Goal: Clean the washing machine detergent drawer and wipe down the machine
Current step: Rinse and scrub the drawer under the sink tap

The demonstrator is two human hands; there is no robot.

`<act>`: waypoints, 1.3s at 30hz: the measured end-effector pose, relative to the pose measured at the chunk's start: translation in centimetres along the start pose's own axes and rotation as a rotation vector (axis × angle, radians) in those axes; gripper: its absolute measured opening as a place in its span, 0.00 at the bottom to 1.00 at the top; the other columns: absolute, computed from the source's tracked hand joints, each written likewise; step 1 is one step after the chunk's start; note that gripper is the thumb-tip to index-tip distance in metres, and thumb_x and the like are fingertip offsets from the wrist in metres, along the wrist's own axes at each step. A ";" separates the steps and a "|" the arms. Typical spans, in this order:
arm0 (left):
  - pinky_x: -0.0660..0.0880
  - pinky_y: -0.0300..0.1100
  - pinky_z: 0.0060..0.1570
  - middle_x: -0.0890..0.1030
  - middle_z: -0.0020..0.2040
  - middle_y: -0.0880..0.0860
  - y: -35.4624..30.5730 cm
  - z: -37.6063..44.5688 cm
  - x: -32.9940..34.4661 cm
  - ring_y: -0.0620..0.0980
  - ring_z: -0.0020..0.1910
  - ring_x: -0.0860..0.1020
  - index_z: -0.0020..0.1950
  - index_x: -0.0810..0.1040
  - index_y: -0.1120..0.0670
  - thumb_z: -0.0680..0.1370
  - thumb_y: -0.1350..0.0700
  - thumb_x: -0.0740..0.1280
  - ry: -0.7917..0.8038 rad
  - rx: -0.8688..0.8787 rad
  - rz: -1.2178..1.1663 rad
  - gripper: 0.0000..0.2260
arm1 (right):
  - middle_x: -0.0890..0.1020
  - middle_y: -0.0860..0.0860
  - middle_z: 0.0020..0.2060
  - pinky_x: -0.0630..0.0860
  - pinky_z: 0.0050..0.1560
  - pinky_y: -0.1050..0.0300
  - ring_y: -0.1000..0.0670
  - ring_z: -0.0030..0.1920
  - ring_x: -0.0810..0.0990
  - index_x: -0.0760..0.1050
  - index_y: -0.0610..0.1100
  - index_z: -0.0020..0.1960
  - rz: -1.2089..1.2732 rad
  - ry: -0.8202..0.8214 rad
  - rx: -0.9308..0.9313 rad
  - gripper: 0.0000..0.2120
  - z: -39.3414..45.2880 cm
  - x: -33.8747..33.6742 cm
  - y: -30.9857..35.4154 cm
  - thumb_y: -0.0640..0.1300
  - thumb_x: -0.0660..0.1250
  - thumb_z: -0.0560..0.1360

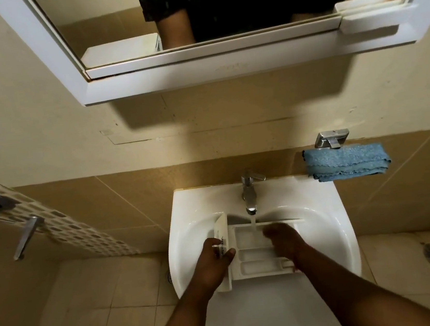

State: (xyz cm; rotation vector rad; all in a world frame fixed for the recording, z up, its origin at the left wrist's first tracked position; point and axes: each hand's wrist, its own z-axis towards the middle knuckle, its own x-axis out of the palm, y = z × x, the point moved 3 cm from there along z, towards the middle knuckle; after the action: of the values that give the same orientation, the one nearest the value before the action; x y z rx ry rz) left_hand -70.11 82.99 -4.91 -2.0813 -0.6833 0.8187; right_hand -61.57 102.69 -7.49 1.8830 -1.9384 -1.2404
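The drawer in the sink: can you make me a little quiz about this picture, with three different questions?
1. True or false: water runs from the tap onto the detergent drawer.
2. Which hand grips the drawer's front panel? A) left hand B) right hand
3. Fill in: the blue cloth lies to the ___ of the sink.

Key: 1 true; 2 A; 3 right.

Left hand [215, 260] grip closed, thumb out; right hand [282, 238] blurred, fingers seemingly curled downward.
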 end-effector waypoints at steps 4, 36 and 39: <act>0.72 0.33 0.39 0.75 0.45 0.52 -0.2 -0.1 0.1 0.46 0.40 0.74 0.58 0.69 0.56 0.78 0.56 0.69 -0.003 0.004 -0.013 0.13 | 0.80 0.39 0.48 0.76 0.59 0.51 0.44 0.49 0.79 0.78 0.40 0.51 1.093 0.077 0.097 0.10 0.2 1.8 4.0 0.31 0.60 0.79; 0.72 0.36 0.44 0.76 0.49 0.52 -0.5 0.1 0.0 0.47 0.46 0.76 0.57 0.69 0.54 0.78 0.52 0.69 -0.023 0.006 0.105 0.14 | 0.74 0.43 0.67 0.76 0.60 0.46 0.40 0.61 0.75 0.71 0.48 0.71 -0.590 -0.439 -0.521 0.28 0.1 4.0 -0.2 0.36 0.65 0.72; 0.71 0.33 0.40 0.77 0.48 0.52 -0.5 -0.1 0.0 0.44 0.44 0.75 0.58 0.69 0.55 0.78 0.54 0.69 -0.013 0.000 0.057 0.14 | 0.75 0.44 0.67 0.75 0.61 0.45 0.40 0.61 0.75 0.71 0.49 0.71 -0.585 -0.506 -0.424 0.31 0.3 1.8 -2.6 0.37 0.66 0.68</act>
State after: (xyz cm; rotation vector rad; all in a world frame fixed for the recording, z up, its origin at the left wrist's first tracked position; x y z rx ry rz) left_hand -70.15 83.19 -4.44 -2.1055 -0.6337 0.8641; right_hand -60.19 101.56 -10.13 2.0923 -1.1337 -2.2638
